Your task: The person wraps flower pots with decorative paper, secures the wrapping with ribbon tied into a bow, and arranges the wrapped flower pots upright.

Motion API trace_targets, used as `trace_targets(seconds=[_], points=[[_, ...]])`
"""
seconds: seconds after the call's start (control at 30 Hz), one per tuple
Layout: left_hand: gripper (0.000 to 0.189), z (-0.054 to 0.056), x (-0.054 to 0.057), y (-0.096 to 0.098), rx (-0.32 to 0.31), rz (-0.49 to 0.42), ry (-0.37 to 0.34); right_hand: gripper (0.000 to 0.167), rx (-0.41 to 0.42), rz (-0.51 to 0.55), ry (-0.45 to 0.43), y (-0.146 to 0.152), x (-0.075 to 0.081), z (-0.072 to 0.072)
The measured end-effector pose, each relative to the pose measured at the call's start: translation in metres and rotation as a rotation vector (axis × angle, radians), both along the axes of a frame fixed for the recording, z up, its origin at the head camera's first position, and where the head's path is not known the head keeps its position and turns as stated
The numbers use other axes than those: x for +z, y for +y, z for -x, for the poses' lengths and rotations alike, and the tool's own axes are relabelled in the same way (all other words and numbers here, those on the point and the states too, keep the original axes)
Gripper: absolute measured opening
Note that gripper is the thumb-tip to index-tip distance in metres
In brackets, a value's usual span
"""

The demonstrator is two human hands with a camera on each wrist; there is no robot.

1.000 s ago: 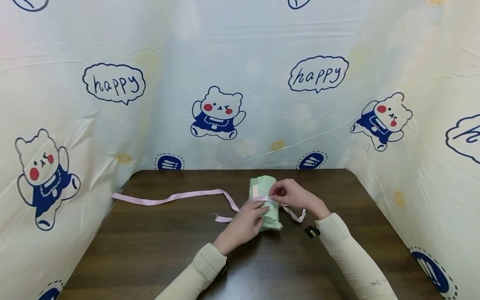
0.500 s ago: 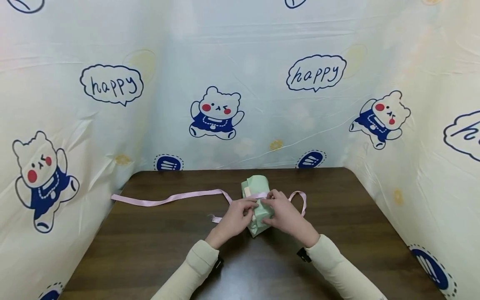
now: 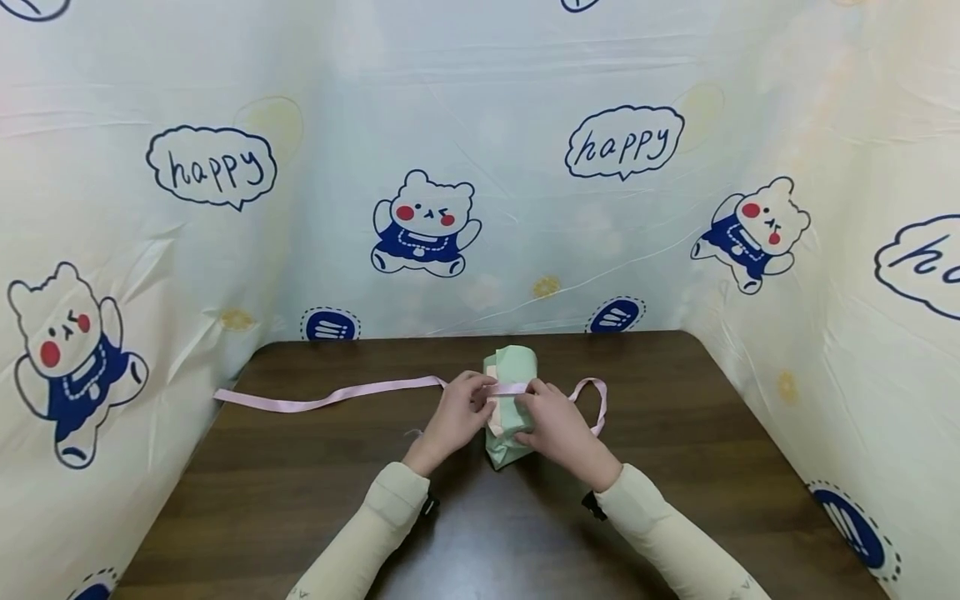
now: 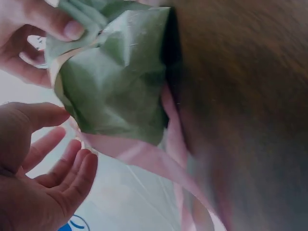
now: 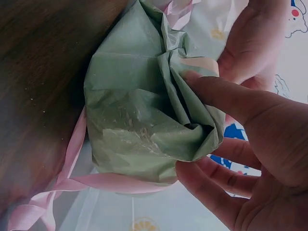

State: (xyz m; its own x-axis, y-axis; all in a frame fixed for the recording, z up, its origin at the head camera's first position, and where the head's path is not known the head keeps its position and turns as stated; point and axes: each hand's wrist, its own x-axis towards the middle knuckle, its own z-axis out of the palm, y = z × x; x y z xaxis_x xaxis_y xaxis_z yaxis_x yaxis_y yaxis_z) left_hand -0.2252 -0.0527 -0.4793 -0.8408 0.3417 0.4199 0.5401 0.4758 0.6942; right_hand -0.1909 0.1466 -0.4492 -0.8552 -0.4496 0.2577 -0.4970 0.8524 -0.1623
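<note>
A small package (image 3: 517, 367) wrapped in pale green paper stands on the brown table, with a pink ribbon (image 3: 512, 389) laid across its top. At its right side my right hand (image 3: 562, 429) grips it, the thumb pressing the folded near end and the fingertips by the ribbon. My left hand (image 3: 453, 417) is at the left side; its thumb and fingers are slightly bent and apart, with fingertips close to the ribbon. In the left wrist view, the left thumb (image 4: 53, 114) meets the paper edge. Ribbon under the package is hidden.
One long ribbon tail (image 3: 330, 398) runs left over the table (image 3: 300, 483); a shorter loop (image 3: 602, 400) lies on the right. A printed curtain (image 3: 495, 242) encloses the table at the back and sides.
The package has shifted slightly left and turned. My right hand came down from the ribbon onto the package's right side. My left hand moved up and left, off the package top to its edge.
</note>
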Motion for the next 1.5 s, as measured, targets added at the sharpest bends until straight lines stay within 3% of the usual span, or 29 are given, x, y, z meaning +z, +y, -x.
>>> trace_targets(seconds=[0.2,0.37,0.6,0.83,1.17,1.5], points=[[0.008,0.008,-0.005,0.001,-0.007,0.072,-0.022,0.053,-0.018,-0.028,-0.02,-0.002,0.004,0.001],[0.006,0.013,-0.005,-0.015,0.022,0.084,-0.001,0.053,-0.018,-0.027,-0.019,-0.003,0.006,0.001],[0.006,0.013,0.007,-0.07,0.028,0.112,-0.004,0.053,-0.026,-0.004,-0.016,-0.004,0.006,0.003],[0.007,0.008,0.018,-0.136,0.018,0.161,-0.11,0.054,-0.03,-0.001,-0.046,-0.007,0.009,0.004],[0.008,0.0,0.018,-0.202,0.132,0.198,-0.198,0.056,-0.042,0.015,-0.061,-0.007,0.009,0.003],[0.006,-0.011,0.014,-0.253,0.36,0.282,-0.11,0.053,-0.046,0.026,-0.061,-0.008,0.01,0.003]])
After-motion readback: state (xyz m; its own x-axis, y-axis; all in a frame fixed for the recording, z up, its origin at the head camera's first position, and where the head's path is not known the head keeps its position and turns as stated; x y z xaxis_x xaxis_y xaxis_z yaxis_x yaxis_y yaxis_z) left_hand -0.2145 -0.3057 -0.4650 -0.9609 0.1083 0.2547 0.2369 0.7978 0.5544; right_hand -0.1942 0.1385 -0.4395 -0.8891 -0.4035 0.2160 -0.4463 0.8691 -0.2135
